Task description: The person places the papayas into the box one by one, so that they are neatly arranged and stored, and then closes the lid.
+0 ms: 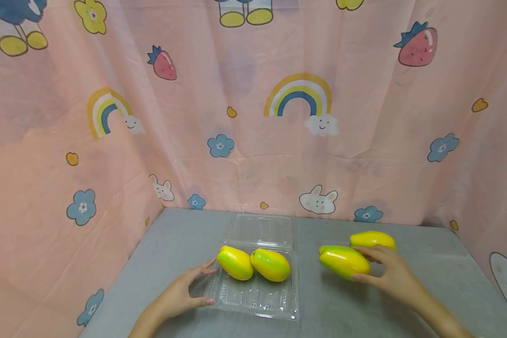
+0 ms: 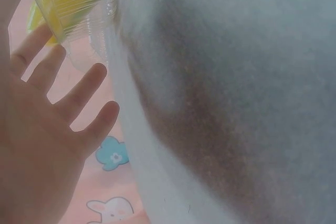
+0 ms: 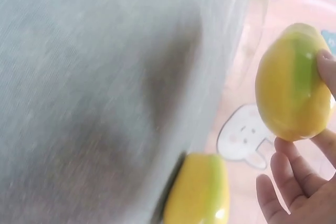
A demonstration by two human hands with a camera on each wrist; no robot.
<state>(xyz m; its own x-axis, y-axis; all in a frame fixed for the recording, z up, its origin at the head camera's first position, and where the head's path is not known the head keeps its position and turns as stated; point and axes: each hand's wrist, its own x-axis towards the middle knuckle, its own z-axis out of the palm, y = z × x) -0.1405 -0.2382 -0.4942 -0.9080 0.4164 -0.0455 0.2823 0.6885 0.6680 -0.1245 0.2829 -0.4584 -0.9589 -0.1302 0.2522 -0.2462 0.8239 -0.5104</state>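
Note:
In the head view my right hand (image 1: 390, 277) grips a glossy yellow-green papaya (image 1: 344, 262) between thumb and fingers. The right wrist view shows this papaya (image 3: 294, 82) lifted off the table, with the thumb on its green streak. Just behind it, a second papaya (image 1: 373, 239) lies on the table. A clear plastic clamshell box (image 1: 253, 300) stands with its lid laid back, and two papayas (image 1: 235, 263) sit side by side in its far half. At the box's left edge is my left hand (image 1: 179, 291), its spread fingers (image 2: 81, 95) close to the clear wall.
The grey table (image 1: 334, 314) runs back to a pink printed curtain (image 1: 245, 178), which also closes off both sides. The box's transparent lid (image 1: 259, 230) reaches close to the curtain's foot.

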